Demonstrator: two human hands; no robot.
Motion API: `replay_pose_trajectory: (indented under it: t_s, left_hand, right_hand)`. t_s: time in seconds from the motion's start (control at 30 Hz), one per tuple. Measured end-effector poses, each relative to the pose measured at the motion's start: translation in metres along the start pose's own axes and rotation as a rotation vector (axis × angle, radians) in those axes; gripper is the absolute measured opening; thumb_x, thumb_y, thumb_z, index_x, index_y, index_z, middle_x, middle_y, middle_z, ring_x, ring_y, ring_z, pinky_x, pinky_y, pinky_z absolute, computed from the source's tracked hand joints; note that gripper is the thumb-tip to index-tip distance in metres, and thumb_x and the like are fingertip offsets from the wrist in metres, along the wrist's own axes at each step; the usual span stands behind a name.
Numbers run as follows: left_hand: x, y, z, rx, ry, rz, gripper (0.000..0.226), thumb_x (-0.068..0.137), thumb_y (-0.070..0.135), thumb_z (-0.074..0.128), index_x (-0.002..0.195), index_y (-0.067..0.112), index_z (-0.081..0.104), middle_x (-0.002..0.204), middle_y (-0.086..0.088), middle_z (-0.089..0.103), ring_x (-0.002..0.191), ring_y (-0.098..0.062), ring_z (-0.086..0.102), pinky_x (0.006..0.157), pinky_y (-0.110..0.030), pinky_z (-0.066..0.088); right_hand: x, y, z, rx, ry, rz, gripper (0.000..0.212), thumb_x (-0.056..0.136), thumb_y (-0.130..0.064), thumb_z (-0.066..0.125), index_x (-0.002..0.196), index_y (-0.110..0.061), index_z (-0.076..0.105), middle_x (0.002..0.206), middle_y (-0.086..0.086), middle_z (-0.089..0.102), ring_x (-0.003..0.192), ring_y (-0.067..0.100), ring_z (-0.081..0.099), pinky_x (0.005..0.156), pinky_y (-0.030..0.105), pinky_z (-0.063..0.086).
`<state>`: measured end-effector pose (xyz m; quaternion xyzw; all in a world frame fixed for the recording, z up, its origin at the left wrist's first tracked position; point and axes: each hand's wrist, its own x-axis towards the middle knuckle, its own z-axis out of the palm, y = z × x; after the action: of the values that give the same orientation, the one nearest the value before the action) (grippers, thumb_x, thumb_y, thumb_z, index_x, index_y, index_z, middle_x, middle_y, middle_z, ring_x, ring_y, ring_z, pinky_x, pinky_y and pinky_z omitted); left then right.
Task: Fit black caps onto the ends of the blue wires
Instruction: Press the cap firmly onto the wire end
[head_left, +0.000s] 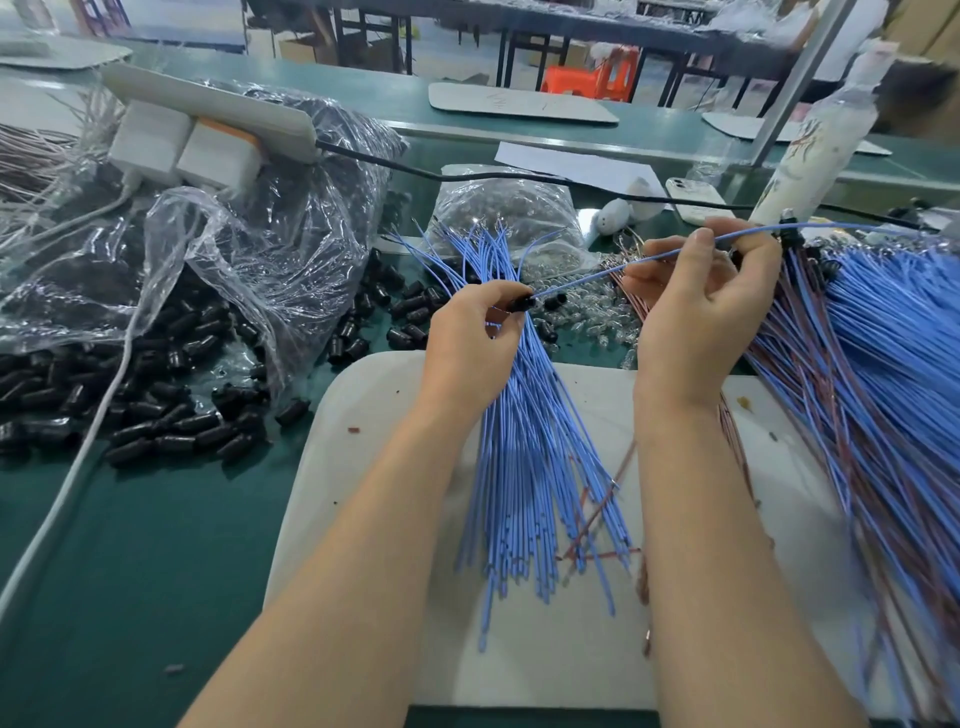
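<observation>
White board (374, 415): our landmark, lying on the green bench.

Bag (270, 223): clear plastic, off the board's far-left corner, dark with stock.

Heap (883, 364): blue and reddish wires spilling over the board's right edge.

Bundle (530, 467): loose blue wires fanned down the middle of the board, their far tips past its far edge.

Caps (171, 421): black, scattered on the bench left of the board.

Left hand (467, 343): above the board's far edge, thumb and forefinger pinching one cap.

Right hand (696, 312): above the board's far-right part, fingertips pinching one wire.

Wire (587, 279): runs from the right hand down-left to the mouth of the held cap; we cannot tell whether the tip is already inside.

Cap (521, 304): at the left fingertips, just over the bundle.

Handling, our judgement: the wire is light, thin and limp, so it should bow if pushed from far back. We would grip it close to the tip. The cap looks small, smooth and slightly soft. Pinch its sides and leave the mouth free, since squeezing hard may close the opening.
</observation>
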<state>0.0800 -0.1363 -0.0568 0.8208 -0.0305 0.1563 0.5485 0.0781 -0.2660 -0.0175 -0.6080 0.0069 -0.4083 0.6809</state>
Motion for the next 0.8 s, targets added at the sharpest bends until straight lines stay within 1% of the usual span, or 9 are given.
replay_pose_trajectory:
  t_s: [0.1, 0.2, 0.3, 0.37, 0.43, 0.5, 0.57, 0.7, 0.8]
  left_hand:
    - [0.000, -0.002, 0.000, 0.057, -0.001, 0.035, 0.024, 0.092, 0.009, 0.056, 0.112, 0.018, 0.067, 0.099, 0.002, 0.064, 0.086, -0.005, 0.055, 0.083, -0.019, 0.045]
    - [0.001, -0.005, 0.002, 0.099, -0.003, 0.055, 0.024, 0.092, 0.010, 0.057, 0.113, 0.018, 0.066, 0.101, 0.002, 0.062, 0.086, -0.005, 0.053, 0.080, -0.017, 0.040]
    - [0.001, -0.005, 0.002, 0.139, -0.006, 0.083, 0.023, 0.091, 0.011, 0.059, 0.112, 0.016, 0.067, 0.101, 0.001, 0.063, 0.090, -0.009, 0.054, 0.079, -0.015, 0.036]
    - [0.001, -0.005, 0.002, 0.178, 0.012, 0.112, 0.023, 0.090, 0.012, 0.060, 0.112, 0.014, 0.068, 0.105, 0.000, 0.066, 0.099, -0.015, 0.055, 0.086, -0.019, 0.037]
    - [0.001, -0.004, 0.001, 0.241, 0.043, 0.134, 0.022, 0.091, 0.016, 0.060, 0.112, 0.016, 0.068, 0.107, 0.002, 0.067, 0.107, -0.021, 0.050, 0.096, -0.030, 0.035]
    - [0.001, -0.002, -0.001, 0.265, 0.056, 0.137, 0.023, 0.092, 0.020, 0.059, 0.113, 0.018, 0.067, 0.108, 0.003, 0.067, 0.111, -0.022, 0.048, 0.099, -0.037, 0.034]
    - [0.002, -0.001, -0.002, 0.242, 0.059, 0.150, 0.023, 0.092, 0.020, 0.059, 0.114, 0.018, 0.066, 0.107, 0.003, 0.067, 0.109, -0.023, 0.051, 0.099, -0.038, 0.035]
    - [0.001, 0.006, -0.002, 0.184, 0.114, 0.204, 0.021, 0.091, 0.018, 0.060, 0.110, 0.014, 0.068, 0.104, 0.001, 0.069, 0.104, -0.022, 0.055, 0.095, -0.031, 0.037]
    - [0.001, 0.017, -0.002, 0.107, 0.154, 0.217, 0.020, 0.091, 0.018, 0.059, 0.108, 0.015, 0.070, 0.101, 0.004, 0.070, 0.102, -0.018, 0.057, 0.091, -0.025, 0.039]
  right_hand:
    - [0.000, 0.001, 0.000, 0.024, 0.002, 0.054, 0.008, 0.100, -0.009, 0.040, 0.097, -0.013, 0.045, 0.076, 0.008, 0.062, 0.053, 0.014, 0.060, 0.057, 0.026, 0.051]
    - [-0.001, 0.005, 0.001, 0.039, -0.014, 0.105, 0.007, 0.100, -0.009, 0.041, 0.097, -0.011, 0.047, 0.074, 0.007, 0.063, 0.053, 0.012, 0.060, 0.056, 0.024, 0.051]
    - [-0.004, 0.010, 0.006, 0.039, -0.103, 0.215, 0.013, 0.101, -0.010, 0.043, 0.092, -0.009, 0.052, 0.072, 0.006, 0.064, 0.054, 0.011, 0.062, 0.055, 0.022, 0.052]
    - [-0.008, 0.013, 0.010, 0.040, -0.176, 0.304, 0.018, 0.100, -0.013, 0.045, 0.086, -0.009, 0.055, 0.069, 0.004, 0.065, 0.055, 0.010, 0.063, 0.055, 0.021, 0.051]
    - [-0.010, 0.015, 0.012, 0.047, -0.219, 0.347, 0.021, 0.100, -0.015, 0.048, 0.082, -0.011, 0.058, 0.066, 0.001, 0.065, 0.057, 0.009, 0.063, 0.055, 0.020, 0.051]
    - [-0.010, 0.015, 0.012, 0.066, -0.240, 0.360, 0.022, 0.099, -0.017, 0.050, 0.081, -0.013, 0.061, 0.067, -0.002, 0.067, 0.061, 0.008, 0.064, 0.057, 0.020, 0.051]
    - [-0.012, 0.016, 0.013, 0.024, -0.280, 0.343, 0.021, 0.098, -0.019, 0.052, 0.080, -0.017, 0.064, 0.071, -0.006, 0.066, 0.066, 0.005, 0.061, 0.062, 0.020, 0.051]
    - [-0.021, 0.017, 0.022, -0.136, -0.396, 0.313, 0.021, 0.097, -0.020, 0.054, 0.078, -0.021, 0.063, 0.076, 0.000, 0.063, 0.075, 0.016, 0.057, 0.078, 0.043, 0.051]
    - [-0.025, 0.010, 0.033, -0.115, -0.434, 0.302, 0.017, 0.099, -0.021, 0.050, 0.089, -0.023, 0.064, 0.086, 0.005, 0.068, 0.081, 0.018, 0.064, 0.083, 0.042, 0.054]
